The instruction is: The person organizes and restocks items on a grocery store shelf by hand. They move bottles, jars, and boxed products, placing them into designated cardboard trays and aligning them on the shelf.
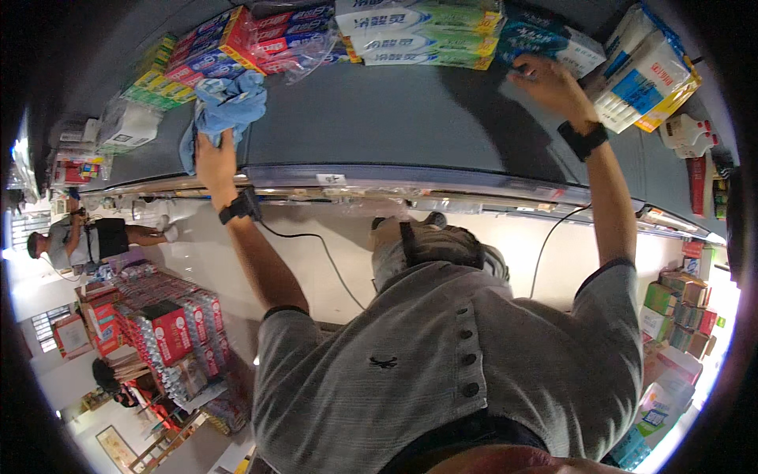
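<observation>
My left hand (pixel 215 163) holds a crumpled light-blue cloth (pixel 232 103) on the dark grey shelf (pixel 355 118), near its front edge. Just behind the cloth lie red and blue toothpaste boxes (pixel 210 47). My right hand (pixel 548 86) is raised at the right part of the shelf, fingers partly spread and slightly blurred, beside dark teal toothpaste boxes (pixel 536 41); whether it touches them I cannot tell. Black bands circle both wrists, with cables hanging from them.
White and green toothpaste boxes (pixel 420 35) stand at the shelf's back. White and blue packs (pixel 642 80) and white bottles (pixel 687 133) are at right. A clear price rail (pixel 385 176) runs along the shelf's front edge. Stacked red packages (pixel 177 332) and another person (pixel 77 240) are on the left.
</observation>
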A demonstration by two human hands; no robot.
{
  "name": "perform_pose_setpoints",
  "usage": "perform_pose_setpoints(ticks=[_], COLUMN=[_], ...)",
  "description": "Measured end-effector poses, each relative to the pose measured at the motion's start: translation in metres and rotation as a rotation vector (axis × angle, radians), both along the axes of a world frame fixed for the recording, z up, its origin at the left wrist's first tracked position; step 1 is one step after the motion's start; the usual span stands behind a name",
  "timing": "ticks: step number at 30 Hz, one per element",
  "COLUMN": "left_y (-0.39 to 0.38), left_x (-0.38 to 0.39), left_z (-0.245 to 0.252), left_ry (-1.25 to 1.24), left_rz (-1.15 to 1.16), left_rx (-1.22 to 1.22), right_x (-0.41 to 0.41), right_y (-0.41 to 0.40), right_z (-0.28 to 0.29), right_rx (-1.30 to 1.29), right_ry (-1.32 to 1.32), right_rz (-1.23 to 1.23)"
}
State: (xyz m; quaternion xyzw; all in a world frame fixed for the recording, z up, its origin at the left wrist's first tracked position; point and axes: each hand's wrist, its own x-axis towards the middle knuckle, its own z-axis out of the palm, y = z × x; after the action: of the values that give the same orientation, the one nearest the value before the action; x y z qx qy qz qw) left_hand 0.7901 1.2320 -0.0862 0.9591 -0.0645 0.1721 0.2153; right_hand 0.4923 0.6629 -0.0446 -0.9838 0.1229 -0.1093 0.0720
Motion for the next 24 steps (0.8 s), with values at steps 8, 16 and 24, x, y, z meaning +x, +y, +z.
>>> perform_pose_setpoints(ticks=[8,16,24], left_y=[-0.005,0.002,0.015], left_x=[-0.012,-0.006,-0.005], left_z=[0.008,0.009,0.011], left_ry=[-0.045,-0.119,-0.165], left_rz=[-0.058,-0.168,-0.243], left_rx=[0.052,0.107,0.139], right_x=[0.021,0.002,0.013], right_y=[-0.028,-0.053,-0.006], right_z=[-0.018,0.007,0.003], right_rx=[0.086,0.106,-0.193], right_ry=[0.047,0.069,-0.097], right_rz=[-0.041,-0.142,-0.342])
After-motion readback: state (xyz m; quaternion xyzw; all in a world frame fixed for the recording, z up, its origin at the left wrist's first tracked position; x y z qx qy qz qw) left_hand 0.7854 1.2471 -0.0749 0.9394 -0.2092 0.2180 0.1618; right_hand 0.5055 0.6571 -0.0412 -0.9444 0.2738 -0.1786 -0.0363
